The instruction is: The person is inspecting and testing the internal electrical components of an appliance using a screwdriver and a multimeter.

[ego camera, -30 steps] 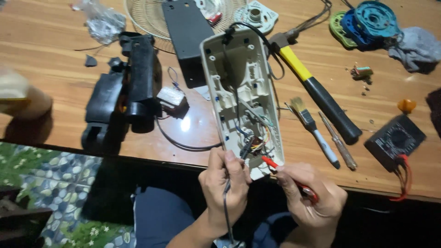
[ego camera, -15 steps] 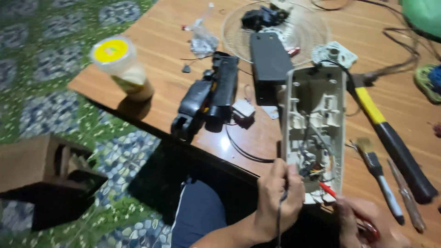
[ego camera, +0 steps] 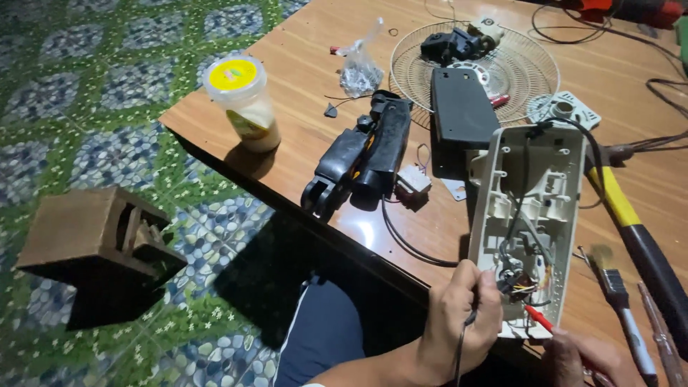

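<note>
View has been swinging toward 9 o'clock; both hands staying at open cream plastic housing [ego camera: 534, 215]: left hand [ego camera: 462, 315] pinching black probe lead [ego camera: 467, 320], right hand [ego camera: 580, 358] gripping red probe [ego camera: 539, 317]

cup: a plastic cup [ego camera: 245, 107] with a sealed lid stands near the left corner of the worktop [ego camera: 301, 57], well apart from the other items; its body is translucent and pale cream.
lid label: round, yellow, with a small multicoloured mark at the centre, ringed by a white rim.
bag: a small clear plastic bag [ego camera: 358, 68], crumpled and knotted at the top, lies on the worktop just left of the wire fan grille [ego camera: 530, 72]; grey contents, too small to tell.
screens, signs: none visible.
</note>
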